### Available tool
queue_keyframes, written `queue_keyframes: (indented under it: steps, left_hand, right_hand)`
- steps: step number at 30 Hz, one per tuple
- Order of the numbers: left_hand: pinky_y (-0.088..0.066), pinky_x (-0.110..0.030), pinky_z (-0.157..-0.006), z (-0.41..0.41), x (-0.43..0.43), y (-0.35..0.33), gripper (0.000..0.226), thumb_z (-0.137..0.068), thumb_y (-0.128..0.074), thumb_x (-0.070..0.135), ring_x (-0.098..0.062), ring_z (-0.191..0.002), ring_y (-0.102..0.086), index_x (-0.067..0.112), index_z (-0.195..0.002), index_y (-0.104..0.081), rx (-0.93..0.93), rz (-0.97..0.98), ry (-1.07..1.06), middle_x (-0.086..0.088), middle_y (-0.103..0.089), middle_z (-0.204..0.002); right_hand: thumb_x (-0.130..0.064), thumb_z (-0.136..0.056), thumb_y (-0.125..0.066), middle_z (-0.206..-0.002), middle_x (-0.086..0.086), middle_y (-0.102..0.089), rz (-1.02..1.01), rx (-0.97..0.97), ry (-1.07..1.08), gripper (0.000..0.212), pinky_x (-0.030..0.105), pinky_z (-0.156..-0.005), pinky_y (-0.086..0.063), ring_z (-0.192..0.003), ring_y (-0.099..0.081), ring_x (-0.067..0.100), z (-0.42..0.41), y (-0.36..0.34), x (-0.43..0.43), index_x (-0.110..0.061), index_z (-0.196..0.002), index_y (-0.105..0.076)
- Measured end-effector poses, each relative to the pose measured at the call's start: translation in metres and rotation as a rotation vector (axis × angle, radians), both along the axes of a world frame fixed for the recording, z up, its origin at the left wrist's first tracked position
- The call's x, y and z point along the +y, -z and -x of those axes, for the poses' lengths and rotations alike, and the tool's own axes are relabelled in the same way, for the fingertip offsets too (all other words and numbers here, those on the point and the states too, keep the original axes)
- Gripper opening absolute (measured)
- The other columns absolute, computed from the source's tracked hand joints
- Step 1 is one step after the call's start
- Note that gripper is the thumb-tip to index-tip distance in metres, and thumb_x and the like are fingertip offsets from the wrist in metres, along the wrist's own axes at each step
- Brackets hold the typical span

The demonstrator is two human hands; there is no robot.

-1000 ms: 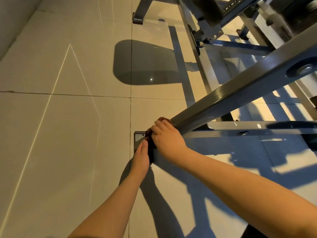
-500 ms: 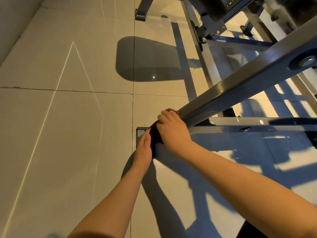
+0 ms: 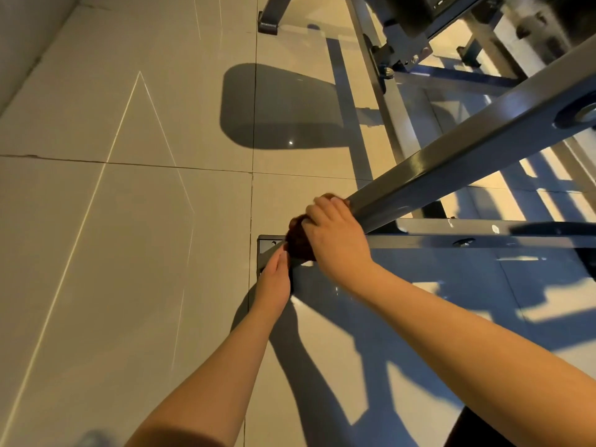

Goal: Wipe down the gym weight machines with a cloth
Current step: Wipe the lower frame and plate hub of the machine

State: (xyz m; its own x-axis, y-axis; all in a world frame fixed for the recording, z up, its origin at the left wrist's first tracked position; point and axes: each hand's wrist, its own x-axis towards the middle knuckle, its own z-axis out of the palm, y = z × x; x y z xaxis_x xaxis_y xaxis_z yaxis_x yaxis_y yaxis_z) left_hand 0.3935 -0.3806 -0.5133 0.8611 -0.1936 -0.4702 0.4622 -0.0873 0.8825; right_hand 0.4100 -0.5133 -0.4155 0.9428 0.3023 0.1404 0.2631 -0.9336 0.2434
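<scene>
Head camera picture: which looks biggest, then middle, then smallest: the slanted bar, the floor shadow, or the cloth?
1. slanted bar, though it is close to the camera, which makes it look bigger
2. floor shadow
3. cloth, mostly hidden under the right hand, so its full size is unsure

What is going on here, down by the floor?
A person is wiping a gym machine's frame. The right hand grips a dark red cloth at the lower end of the slanted bar, where it meets the base bar on the floor. The left hand lies with straight fingers beside the cloth, against the base bar's end.
</scene>
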Motion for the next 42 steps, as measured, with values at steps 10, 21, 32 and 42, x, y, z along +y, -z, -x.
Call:
queue_keyframes:
  steps: [10,21,32,42]
  left_hand:
    - [-0.047,-0.032,-0.101,0.001,0.003,-0.001,0.043,-0.107,-0.032,0.052,-0.013,-0.126,-0.053,0.042,-0.147,-0.044,0.139,0.122,-0.177,0.007,-0.055,-0.143]
    - [-0.061,-0.031,-0.076,0.001,0.014,-0.021,0.024,-0.106,-0.049,0.028,-0.016,-0.099,-0.066,0.04,-0.122,-0.063,0.025,0.027,-0.38,0.002,-0.065,-0.121]
    - [-0.024,-0.002,-0.103,0.002,-0.035,-0.042,0.044,-0.107,-0.041,0.014,0.011,-0.131,-0.028,0.032,-0.145,-0.053,-0.432,-0.185,0.005,0.023,-0.031,-0.148]
    - [-0.036,-0.034,-0.116,-0.009,-0.004,0.006,0.048,-0.107,-0.037,0.013,-0.024,-0.144,-0.038,0.029,-0.151,-0.046,-0.168,-0.295,0.022,0.002,-0.033,-0.162]
  right_hand:
    - [-0.007,-0.08,-0.072,-0.114,0.006,-0.069,-0.39,0.282,0.004,0.029,0.036,-0.103,-0.046,-0.114,-0.06,0.027,0.012,0.058,0.032,-0.01,-0.108,-0.077]
    - [0.001,-0.091,-0.049,-0.122,-0.003,-0.07,-1.101,0.435,0.536,0.044,0.013,-0.098,-0.044,-0.111,-0.059,0.007,0.065,0.014,0.007,-0.02,-0.123,-0.072]
    - [-0.009,-0.099,-0.053,-0.115,-0.009,-0.063,-1.302,0.077,0.799,0.028,0.023,-0.093,-0.044,-0.107,-0.057,0.006,0.059,0.01,-0.013,-0.022,-0.12,-0.065]
    - [-0.016,-0.102,-0.051,-0.137,-0.006,-0.058,-1.277,0.275,0.848,0.035,0.03,-0.104,-0.041,-0.127,-0.051,0.013,0.061,0.022,-0.005,-0.023,-0.136,-0.058]
